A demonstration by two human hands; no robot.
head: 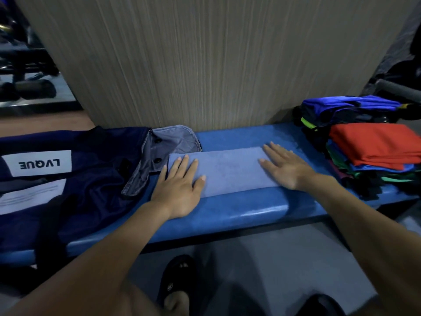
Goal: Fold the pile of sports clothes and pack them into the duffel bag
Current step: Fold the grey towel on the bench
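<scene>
Two bare hands, the left hand (180, 182) and the right hand (284, 166), lay on one folded pale-blue cloth (230, 171). One navy fabric duffel bag (91, 169) sat left of them, one stack of coloured folded clothes (373, 147) to their right.

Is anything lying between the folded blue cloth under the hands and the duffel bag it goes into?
Nothing visible. The folded blue cloth lies on the bench right beside the duffel bag, whose grey flap is turned back.

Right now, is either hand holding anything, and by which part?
Nothing is held. Both hands lie flat, fingers straight, on the folded cloth: left hand on its left end, right hand on its right end.
</scene>
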